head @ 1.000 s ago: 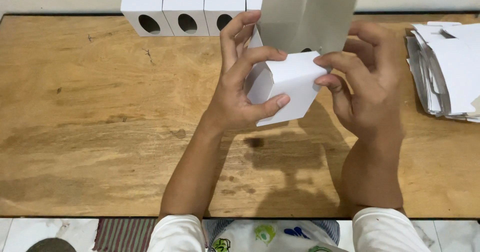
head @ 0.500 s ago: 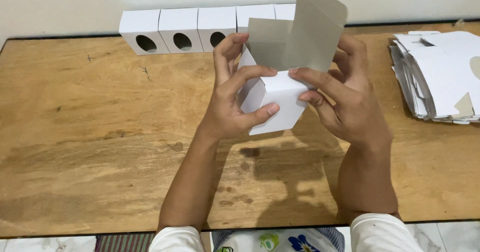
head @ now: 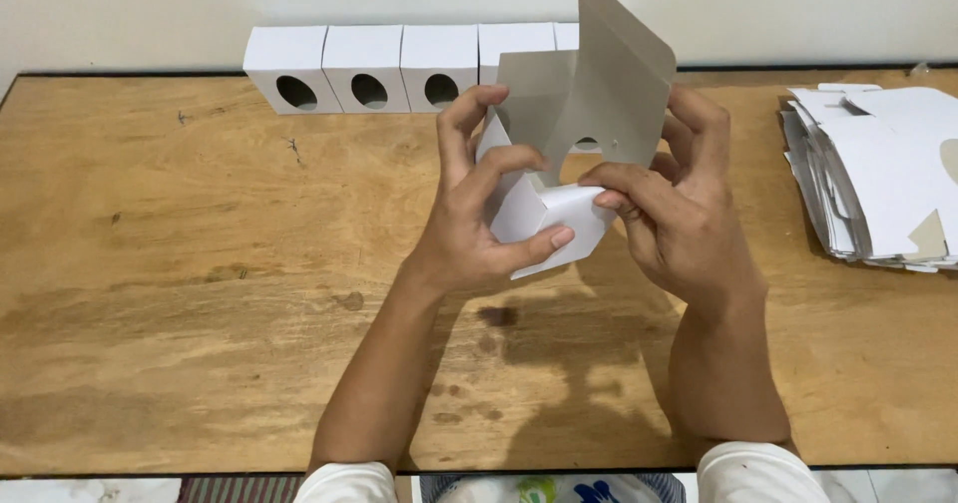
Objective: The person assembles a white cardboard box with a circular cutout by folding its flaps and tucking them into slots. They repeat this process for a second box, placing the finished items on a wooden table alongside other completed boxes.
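Note:
Both of my hands hold one half-folded white cardboard box (head: pixel 559 214) in the air above the wooden table (head: pixel 200 263). My left hand (head: pixel 479 214) grips its left side, thumb pressed on the lower white face. My right hand (head: pixel 679 204) grips the right side, with the fingertips on a folded flap. Two grey inner flaps (head: pixel 599 84) of the box stand upright above my fingers.
A row of several finished white boxes with oval holes (head: pixel 399 64) lines the table's far edge against the wall. A stack of flat unfolded box blanks (head: pixel 878 174) lies at the right. Tiled floor shows below the table's near edge.
The box has turned in my hands and its bottom panels are folded in more. The camera has tilted down, so the row of boxes sits lower in view.

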